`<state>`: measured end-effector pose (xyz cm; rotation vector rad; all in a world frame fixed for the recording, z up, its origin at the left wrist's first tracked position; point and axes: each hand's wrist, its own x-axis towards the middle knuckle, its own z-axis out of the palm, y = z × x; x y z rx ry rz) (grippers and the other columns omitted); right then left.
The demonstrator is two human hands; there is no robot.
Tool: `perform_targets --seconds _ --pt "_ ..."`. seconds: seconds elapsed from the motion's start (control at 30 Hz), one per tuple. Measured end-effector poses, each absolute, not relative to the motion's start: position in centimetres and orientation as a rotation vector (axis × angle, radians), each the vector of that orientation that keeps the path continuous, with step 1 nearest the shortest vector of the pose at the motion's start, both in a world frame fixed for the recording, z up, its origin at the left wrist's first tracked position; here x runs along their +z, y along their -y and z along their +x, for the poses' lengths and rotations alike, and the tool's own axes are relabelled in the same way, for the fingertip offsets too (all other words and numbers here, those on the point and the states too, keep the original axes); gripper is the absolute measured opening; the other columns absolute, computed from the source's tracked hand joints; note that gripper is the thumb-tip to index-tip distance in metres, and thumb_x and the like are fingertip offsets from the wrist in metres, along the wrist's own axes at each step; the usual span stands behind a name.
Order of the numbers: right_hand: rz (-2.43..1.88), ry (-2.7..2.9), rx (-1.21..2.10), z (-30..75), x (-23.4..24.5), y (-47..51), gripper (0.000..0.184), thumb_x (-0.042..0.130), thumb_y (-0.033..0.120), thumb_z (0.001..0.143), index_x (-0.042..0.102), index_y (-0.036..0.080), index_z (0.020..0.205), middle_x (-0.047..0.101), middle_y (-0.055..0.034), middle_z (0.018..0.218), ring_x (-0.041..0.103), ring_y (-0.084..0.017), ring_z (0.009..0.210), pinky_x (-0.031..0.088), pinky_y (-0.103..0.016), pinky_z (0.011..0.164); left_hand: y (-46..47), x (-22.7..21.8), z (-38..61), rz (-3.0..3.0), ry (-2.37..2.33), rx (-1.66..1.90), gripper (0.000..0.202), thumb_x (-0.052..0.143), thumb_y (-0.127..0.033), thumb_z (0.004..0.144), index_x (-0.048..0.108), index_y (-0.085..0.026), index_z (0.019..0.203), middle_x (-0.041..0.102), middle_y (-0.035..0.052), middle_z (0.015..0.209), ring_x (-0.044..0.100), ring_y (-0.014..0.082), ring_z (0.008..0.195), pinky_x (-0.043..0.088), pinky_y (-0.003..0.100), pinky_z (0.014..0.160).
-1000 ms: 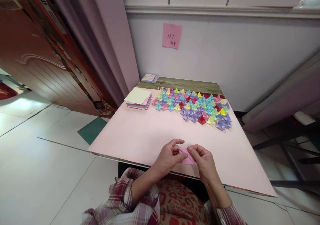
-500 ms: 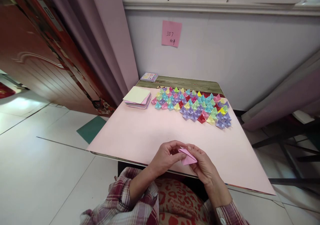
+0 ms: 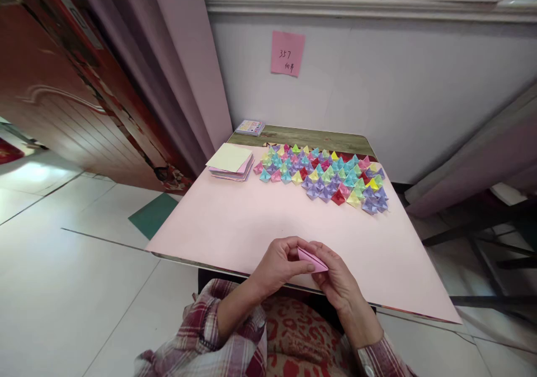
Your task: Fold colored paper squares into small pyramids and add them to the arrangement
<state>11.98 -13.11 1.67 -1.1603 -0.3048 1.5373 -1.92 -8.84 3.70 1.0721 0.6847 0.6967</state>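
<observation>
A folded piece of pink origami paper (image 3: 314, 259) is held between my two hands, just above the near edge of the table (image 3: 235, 220). My left hand (image 3: 279, 262) pinches it from the left, thumb across its front. From the right, my right hand (image 3: 339, 279) grips it, with some of its fingers hidden behind the paper. Farther back lie rows of small folded paper pieces (image 3: 323, 173) in purple, teal, red, yellow and pink. A stack of square paper sheets (image 3: 230, 159), pale yellow on top, rests at the back left.
A small printed packet (image 3: 250, 127) lies at the table's far left corner. One pink note (image 3: 287, 53) with handwriting is stuck to the wall. On the floor left of the table is a green sheet (image 3: 153, 215). Dark metal legs (image 3: 482, 254) stand at right.
The pink paper has tilted and looks narrower now, with less of its lower face showing. My right hand has shifted slightly left, and its fingers have come closer to my left hand.
</observation>
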Motion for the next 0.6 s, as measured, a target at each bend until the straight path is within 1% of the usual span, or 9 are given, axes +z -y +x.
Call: perform_targets --seconds 0.07,0.13,0.2,0.27,0.3,0.37,0.43,0.5,0.6 --pt "-1.193 0.342 1.549 12.0 1.6 13.3 0.025 0.079 0.037 0.068 0.069 0.019 0.081 0.067 -0.001 0.073 0.054 -0.01 0.053 0.038 -0.019 0.043 8.9 3.9 -1.9 1.062 -0.705 0.704 0.026 0.081 -0.02 0.066 0.07 -0.012 0.089 0.073 0.0032 0.08 0.067 0.0136 0.073 0.05 0.022 0.07" --pt "-1.249 0.483 1.478 12.2 1.6 13.5 0.029 0.072 0.046 0.076 0.071 0.019 0.086 0.069 -0.0036 0.08 0.057 -0.013 0.061 0.043 -0.021 0.048 8.8 4.0 -2.0 1.042 -0.722 0.722 0.027 0.082 -0.022 0.067 0.069 -0.012 0.088 0.074 0.0052 0.082 0.069 0.0155 0.073 0.052 0.025 0.071" --pt "-1.311 0.714 1.291 12.7 1.7 13.8 0.035 0.062 0.052 0.084 0.072 0.021 0.095 0.07 -0.0065 0.095 0.062 -0.018 0.079 0.051 -0.026 0.064 8.7 4.1 -2.2 1.017 -0.738 0.747 0.028 0.082 -0.023 0.067 0.069 -0.012 0.089 0.076 0.0069 0.085 0.07 0.0172 0.076 0.053 0.026 0.073" --pt "-1.333 0.957 1.056 13.2 1.9 14.0 0.033 0.064 0.049 0.084 0.072 0.023 0.101 0.069 -0.0072 0.105 0.062 -0.021 0.094 0.051 -0.032 0.079 8.5 4.0 -2.3 1.004 -0.75 0.772 0.03 0.083 -0.024 0.067 0.068 -0.012 0.09 0.076 0.0077 0.084 0.071 0.0176 0.076 0.053 0.026 0.073" --pt "-1.336 1.066 0.959 13.4 2.0 14.0 0.03 0.068 0.046 0.082 0.073 0.024 0.102 0.068 -0.0069 0.106 0.062 -0.022 0.097 0.05 -0.033 0.083 8.4 4.0 -2.3 1.004 -0.753 0.779 0.031 0.083 -0.024 0.066 0.068 -0.012 0.09 0.076 0.008 0.083 0.071 0.0176 0.076 0.053 0.026 0.073" --pt "-1.331 1.238 0.861 13.8 2.1 14.0 0.024 0.074 0.038 0.078 0.074 0.025 0.099 0.07 -0.0061 0.101 0.063 -0.022 0.094 0.05 -0.033 0.081 8.3 3.9 -2.3 1.012 -0.755 0.789 0.031 0.083 -0.025 0.066 0.067 -0.011 0.09 0.076 0.0084 0.081 0.07 0.0173 0.074 0.052 0.026 0.071" --pt "-1.328 1.31 0.856 14.0 2.1 14.0 0.019 0.074 0.035 0.08 0.075 0.025 0.097 0.071 -0.0052 0.095 0.064 -0.021 0.088 0.051 -0.032 0.076 8.2 3.8 -2.3 1.018 -0.762 0.792 0.032 0.083 -0.025 0.066 0.067 -0.011 0.09 0.076 0.0084 0.081 0.07 0.0172 0.073 0.052 0.026 0.071" --pt "-1.325 1.308 0.878 14.1 1.8 14.0 0.016 0.072 0.034 0.081 0.076 0.026 0.095 0.073 -0.0045 0.09 0.065 -0.02 0.083 0.052 -0.031 0.072 8.3 3.7 -2.2 1.038 -0.773 0.779 0.033 0.082 -0.027 0.067 0.067 -0.011 0.092 0.075 0.0077 0.08 0.069 0.0168 0.073 0.051 0.026 0.071" --pt "-1.337 1.297 0.874 14.3 1.6 14.0 0.013 0.072 0.034 0.081 0.077 0.025 0.09 0.074 -0.0042 0.086 0.067 -0.02 0.081 0.052 -0.03 0.069 8.4 3.9 -2.3 1.139 -0.803 0.734 0.034 0.078 -0.028 0.071 0.067 -0.012 0.099 0.074 0.0068 0.082 0.067 0.0166 0.072 0.05 0.027 0.071"
